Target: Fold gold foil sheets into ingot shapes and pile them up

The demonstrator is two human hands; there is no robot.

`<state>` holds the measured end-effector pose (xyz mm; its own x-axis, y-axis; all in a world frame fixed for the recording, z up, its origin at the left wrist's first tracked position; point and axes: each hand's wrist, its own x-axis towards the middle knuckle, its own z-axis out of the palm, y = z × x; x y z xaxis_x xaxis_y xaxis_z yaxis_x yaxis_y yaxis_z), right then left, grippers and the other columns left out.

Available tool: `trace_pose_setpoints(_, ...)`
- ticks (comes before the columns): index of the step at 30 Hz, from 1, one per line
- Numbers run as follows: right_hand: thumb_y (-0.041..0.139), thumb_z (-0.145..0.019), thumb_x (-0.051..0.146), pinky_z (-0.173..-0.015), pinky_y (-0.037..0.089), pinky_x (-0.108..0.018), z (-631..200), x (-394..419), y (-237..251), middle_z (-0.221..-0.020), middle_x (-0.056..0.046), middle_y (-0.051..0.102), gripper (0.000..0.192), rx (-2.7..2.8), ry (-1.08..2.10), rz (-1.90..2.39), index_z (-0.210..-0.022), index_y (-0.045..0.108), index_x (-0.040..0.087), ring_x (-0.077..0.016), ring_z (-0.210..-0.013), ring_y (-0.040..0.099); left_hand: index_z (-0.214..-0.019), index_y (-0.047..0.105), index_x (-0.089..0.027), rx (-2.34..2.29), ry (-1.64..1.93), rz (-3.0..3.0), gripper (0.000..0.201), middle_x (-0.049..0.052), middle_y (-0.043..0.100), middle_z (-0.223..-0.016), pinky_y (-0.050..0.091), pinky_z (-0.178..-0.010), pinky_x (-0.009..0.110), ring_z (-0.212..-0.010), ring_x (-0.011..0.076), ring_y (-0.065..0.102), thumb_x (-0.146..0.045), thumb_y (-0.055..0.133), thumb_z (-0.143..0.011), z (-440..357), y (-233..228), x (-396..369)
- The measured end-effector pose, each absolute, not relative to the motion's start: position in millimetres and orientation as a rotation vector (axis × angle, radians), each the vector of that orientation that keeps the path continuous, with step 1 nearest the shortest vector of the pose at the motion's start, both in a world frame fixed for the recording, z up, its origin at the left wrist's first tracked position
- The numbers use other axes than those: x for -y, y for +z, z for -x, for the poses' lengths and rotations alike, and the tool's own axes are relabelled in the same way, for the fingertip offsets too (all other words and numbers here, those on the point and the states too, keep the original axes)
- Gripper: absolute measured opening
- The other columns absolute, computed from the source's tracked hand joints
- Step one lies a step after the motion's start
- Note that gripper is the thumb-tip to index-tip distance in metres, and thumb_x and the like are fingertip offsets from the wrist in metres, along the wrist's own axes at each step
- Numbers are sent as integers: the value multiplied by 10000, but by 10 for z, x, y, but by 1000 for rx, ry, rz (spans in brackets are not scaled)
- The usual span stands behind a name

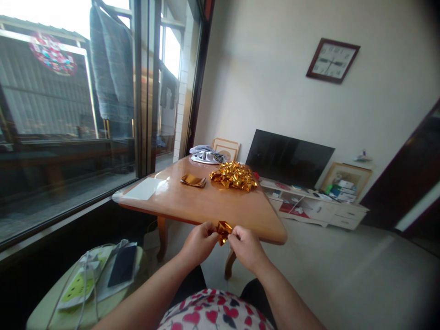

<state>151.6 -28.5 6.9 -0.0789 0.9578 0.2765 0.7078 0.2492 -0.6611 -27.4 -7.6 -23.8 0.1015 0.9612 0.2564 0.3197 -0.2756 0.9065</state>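
The left hand (198,242) is pinching the left side of a gold foil piece (223,231), fingers closed on it. The right hand (245,247) is gripping its right side the same way, holding the foil between both hands just before the table (206,204) edge. Farther back on the table, a foil stack (193,180) and a gold pile (234,176) are lying.

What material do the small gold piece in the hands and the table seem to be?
Gold piece: apparently metallic foil paper, shiny and creased, pinched between left hand and right hand. Table: probably wood, orange-brown with glossy varnish that reflects window light.
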Motion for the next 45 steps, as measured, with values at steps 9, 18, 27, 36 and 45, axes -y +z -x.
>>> trace_pose_setpoints(9, 520, -786, 286, -520, 340, -230, -1519, 260, 36, -580, 24, 633, 184, 1746, 693, 1448, -618, 521, 210, -133, -542, 528, -645, 559, -177, -1015, 1125, -1316, 70, -18, 574, -593, 300, -525, 230, -544, 110, 464, -226, 605, -665, 249, -54, 159)
trace_pose_setpoints(18, 522, -791, 297, -527, 368, -220, -1549, 242, -17, -608, 15, 644, 167, 1674, 848, 1363, -652, 531, 204, -130, -559, 543, -616, 503, -184, -992, 1097, -1289, 156, -33, 536, -535, 265, -504, 236, -498, 92, 401, -259, 623, -682, 298, -143, 111)
trace_pose_setpoints(27, 564, -762, 314, -552, 408, -225, -1549, 268, 74, -595, 1, 647, 154, 1625, 1010, 1413, -665, 542, 196, -125, -538, 539, -644, 565, -170, -1013, 1086, -1292, 170, -34, 527, -545, 272, -519, 241, -515, 97, 407, -306, 647, -703, 294, -132, 137)
trace_pose_setpoints(36, 533, -786, 310, -519, 364, -220, -1555, 233, -1, -611, 7, 644, 166, 1700, 839, 1409, -661, 532, 200, -127, -540, 536, -673, 586, -163, -1046, 1121, -1281, 153, -30, 535, -572, 282, -535, 236, -534, 98, 421, -300, 648, -699, 246, -123, 170)
trace_pose_setpoints(45, 513, -782, 291, -499, 340, -215, -1524, 263, 16, -579, 16, 624, 169, 1673, 755, 1457, -639, 534, 203, -127, -538, 518, -621, 505, -183, -1013, 1124, -1179, 142, -23, 538, -533, 287, -507, 239, -508, 101, 427, -259, 599, -695, 219, -227, 143)
